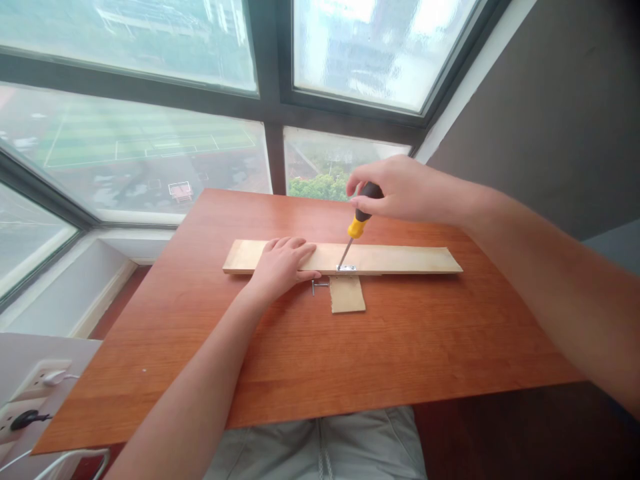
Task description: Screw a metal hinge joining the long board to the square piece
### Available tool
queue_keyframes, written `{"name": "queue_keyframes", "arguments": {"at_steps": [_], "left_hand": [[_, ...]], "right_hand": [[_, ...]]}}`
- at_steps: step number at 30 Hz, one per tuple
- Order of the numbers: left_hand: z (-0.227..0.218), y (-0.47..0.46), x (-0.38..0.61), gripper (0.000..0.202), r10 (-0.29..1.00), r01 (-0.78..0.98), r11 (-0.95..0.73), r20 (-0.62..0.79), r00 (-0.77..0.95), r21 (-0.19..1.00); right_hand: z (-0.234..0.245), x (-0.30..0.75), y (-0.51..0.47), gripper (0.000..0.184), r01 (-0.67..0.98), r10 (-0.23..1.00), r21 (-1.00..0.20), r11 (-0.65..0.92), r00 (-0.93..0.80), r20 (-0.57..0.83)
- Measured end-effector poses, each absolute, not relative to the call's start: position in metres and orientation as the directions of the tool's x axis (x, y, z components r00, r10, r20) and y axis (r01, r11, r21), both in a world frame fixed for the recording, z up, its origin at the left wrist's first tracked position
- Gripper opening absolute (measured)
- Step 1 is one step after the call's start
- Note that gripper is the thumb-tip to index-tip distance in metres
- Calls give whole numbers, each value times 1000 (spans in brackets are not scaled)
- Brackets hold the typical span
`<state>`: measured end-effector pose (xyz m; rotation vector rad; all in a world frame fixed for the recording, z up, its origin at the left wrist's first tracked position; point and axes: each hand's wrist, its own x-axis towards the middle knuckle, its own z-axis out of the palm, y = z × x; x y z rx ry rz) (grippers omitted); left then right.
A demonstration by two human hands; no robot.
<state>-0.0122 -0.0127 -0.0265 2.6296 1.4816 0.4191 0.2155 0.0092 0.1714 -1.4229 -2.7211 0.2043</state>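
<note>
A long pale wooden board (395,259) lies across the table. My left hand (283,263) grips it left of its middle, with the fingers over the top to the far edge and the thumb along the near edge. Held from above in my right hand (385,190) is a screwdriver (356,227) with a black and yellow handle. Its shaft slants down, and the tip meets a small silver metal plate (347,268) at the board's near edge. A tan flat piece (347,295) sticks out beneath the plate. Beside it, near my left thumb, is a small T-shaped metal part (315,287).
The brown wooden table (425,340) has its near edge at my lap. Windows (150,153) rise behind and to the left, and a grey wall (550,127) stands at the right. Wall sockets (40,380) with plugs and white cables are at the lower left.
</note>
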Motion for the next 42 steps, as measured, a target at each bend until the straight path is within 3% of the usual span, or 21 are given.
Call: {"name": "queue_keyframes", "arguments": {"at_steps": [5,11,19,27,36,42], "left_hand": [[-26,-13,-12,52,853,828,-519,191,486,213],[-26,-12,-12,53,853,827,-520,184,489,214],[-24,-13,-11,52,861,835,-508,165,482,211],[-25,-13,-11,53,865,839,-500,161,474,213],[-25,-13,-12,52,862,839,-505,164,479,203],[-24,-14,-11,51,856,828,-515,171,487,223]], "right_hand": [[178,221,8,32,716,730,-275,641,-680,-69],[170,220,10,23,847,852,-88,524,-520,63],[176,225,10,17,820,838,-175,545,-542,69],[196,236,4,20,707,752,-363,607,-659,-27],[181,256,-9,22,840,862,-194,507,-496,103],[167,278,-23,20,894,911,-205,398,-361,198]]}}
